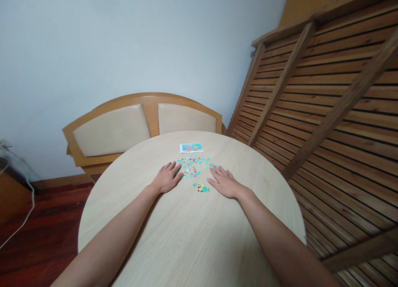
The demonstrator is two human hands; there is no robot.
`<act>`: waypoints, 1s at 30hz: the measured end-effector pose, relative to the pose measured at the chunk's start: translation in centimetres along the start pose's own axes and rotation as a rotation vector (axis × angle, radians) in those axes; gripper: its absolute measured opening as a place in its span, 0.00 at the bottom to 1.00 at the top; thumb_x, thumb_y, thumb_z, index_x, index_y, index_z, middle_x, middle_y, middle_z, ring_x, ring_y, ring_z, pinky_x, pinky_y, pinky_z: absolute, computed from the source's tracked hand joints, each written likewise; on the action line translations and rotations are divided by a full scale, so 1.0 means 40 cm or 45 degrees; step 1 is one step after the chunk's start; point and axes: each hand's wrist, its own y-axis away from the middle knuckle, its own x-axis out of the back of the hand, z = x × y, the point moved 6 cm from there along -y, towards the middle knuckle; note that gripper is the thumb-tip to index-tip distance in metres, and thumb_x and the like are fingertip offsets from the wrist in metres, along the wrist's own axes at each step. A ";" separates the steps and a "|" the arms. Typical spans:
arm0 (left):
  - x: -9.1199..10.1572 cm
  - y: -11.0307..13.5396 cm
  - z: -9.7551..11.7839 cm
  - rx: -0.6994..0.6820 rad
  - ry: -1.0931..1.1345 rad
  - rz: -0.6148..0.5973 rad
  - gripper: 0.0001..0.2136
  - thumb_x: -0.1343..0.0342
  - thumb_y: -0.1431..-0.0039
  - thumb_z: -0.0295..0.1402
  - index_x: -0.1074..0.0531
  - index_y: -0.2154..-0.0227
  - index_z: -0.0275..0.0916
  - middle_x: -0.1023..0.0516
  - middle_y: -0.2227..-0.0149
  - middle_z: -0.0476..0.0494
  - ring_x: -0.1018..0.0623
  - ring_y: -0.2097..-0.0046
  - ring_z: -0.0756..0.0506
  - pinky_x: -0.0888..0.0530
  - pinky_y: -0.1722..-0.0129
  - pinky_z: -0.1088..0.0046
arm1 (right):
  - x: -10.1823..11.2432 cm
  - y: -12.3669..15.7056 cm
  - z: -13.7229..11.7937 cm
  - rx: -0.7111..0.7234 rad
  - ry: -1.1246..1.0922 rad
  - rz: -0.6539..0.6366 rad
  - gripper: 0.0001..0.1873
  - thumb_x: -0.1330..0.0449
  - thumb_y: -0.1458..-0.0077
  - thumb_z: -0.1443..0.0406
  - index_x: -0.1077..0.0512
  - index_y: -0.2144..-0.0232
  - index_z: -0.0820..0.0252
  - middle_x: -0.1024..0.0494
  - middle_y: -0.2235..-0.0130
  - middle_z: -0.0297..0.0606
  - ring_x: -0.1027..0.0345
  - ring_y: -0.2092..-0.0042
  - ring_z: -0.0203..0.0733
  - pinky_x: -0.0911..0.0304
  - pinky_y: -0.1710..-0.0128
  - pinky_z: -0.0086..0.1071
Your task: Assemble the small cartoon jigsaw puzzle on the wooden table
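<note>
Loosely, teal-and-pink puzzle pieces lie scattered between slightly spread fingers, left hand and right hand palm-down.

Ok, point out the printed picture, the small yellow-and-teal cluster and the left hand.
Printed picture (191, 148): head view, middle of its printed face.
Small yellow-and-teal cluster (200, 186): head view, its yellow part.
Left hand (165, 178): head view, back of the hand.

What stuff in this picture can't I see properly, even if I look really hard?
All in the head view:
Loose puzzle pieces: too small to count.
Picture card: its fine details are too small.
Whatever is under the left hand and right hand: covered by them.
Headboard, lower part: hidden by the table.
Slatted wooden frame: cut off at the right edge.
</note>
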 end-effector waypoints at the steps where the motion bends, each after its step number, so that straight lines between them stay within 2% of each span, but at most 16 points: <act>1: -0.004 -0.001 0.003 -0.032 0.012 -0.013 0.28 0.60 0.32 0.51 0.38 0.36 0.41 0.42 0.33 0.37 0.43 0.31 0.36 0.44 0.34 0.54 | 0.000 -0.001 0.000 0.004 0.001 0.001 0.43 0.66 0.37 0.42 0.59 0.29 0.59 0.65 0.28 0.37 0.75 0.28 0.50 0.72 0.31 0.50; 7: -0.009 -0.020 0.047 -0.254 0.033 -0.089 0.29 0.61 0.31 0.50 0.43 0.33 0.42 0.45 0.31 0.41 0.45 0.30 0.38 0.47 0.33 0.55 | -0.005 -0.006 0.007 0.021 -0.013 0.004 0.44 0.67 0.37 0.40 0.59 0.29 0.59 0.64 0.28 0.35 0.75 0.28 0.50 0.72 0.31 0.51; 13: -0.008 -0.043 0.085 -0.297 0.024 -0.139 0.27 0.60 0.31 0.47 0.41 0.35 0.42 0.41 0.33 0.42 0.44 0.31 0.37 0.48 0.33 0.54 | -0.006 -0.008 0.007 0.032 -0.023 0.018 0.45 0.68 0.37 0.40 0.61 0.29 0.62 0.63 0.28 0.37 0.75 0.28 0.49 0.72 0.30 0.50; 16: 0.001 -0.033 0.101 -0.366 0.035 -0.130 0.26 0.59 0.31 0.46 0.38 0.36 0.41 0.38 0.34 0.42 0.42 0.32 0.38 0.48 0.32 0.56 | -0.003 -0.007 0.005 0.028 -0.018 0.021 0.46 0.67 0.37 0.40 0.61 0.29 0.63 0.65 0.28 0.39 0.75 0.28 0.49 0.72 0.31 0.50; 22: 0.005 -0.009 0.132 -0.424 0.028 -0.151 0.26 0.61 0.30 0.47 0.38 0.36 0.42 0.39 0.34 0.42 0.42 0.32 0.38 0.49 0.32 0.55 | -0.004 -0.009 0.004 0.008 -0.008 0.024 0.46 0.67 0.37 0.41 0.61 0.29 0.65 0.65 0.28 0.39 0.76 0.28 0.49 0.72 0.30 0.50; 26: 0.003 -0.003 0.149 -0.441 0.046 -0.148 0.26 0.61 0.30 0.48 0.38 0.36 0.42 0.39 0.34 0.43 0.42 0.32 0.38 0.48 0.32 0.54 | -0.004 -0.015 0.026 -0.026 -0.024 0.036 0.45 0.65 0.36 0.43 0.61 0.29 0.68 0.65 0.28 0.42 0.75 0.28 0.49 0.71 0.30 0.49; 30: 0.006 -0.002 0.147 -0.439 0.054 -0.119 0.27 0.62 0.30 0.49 0.38 0.36 0.39 0.39 0.33 0.41 0.42 0.32 0.38 0.47 0.32 0.54 | 0.009 -0.017 0.064 -0.021 -0.062 0.080 0.41 0.62 0.35 0.49 0.62 0.29 0.68 0.65 0.28 0.43 0.74 0.28 0.49 0.68 0.30 0.49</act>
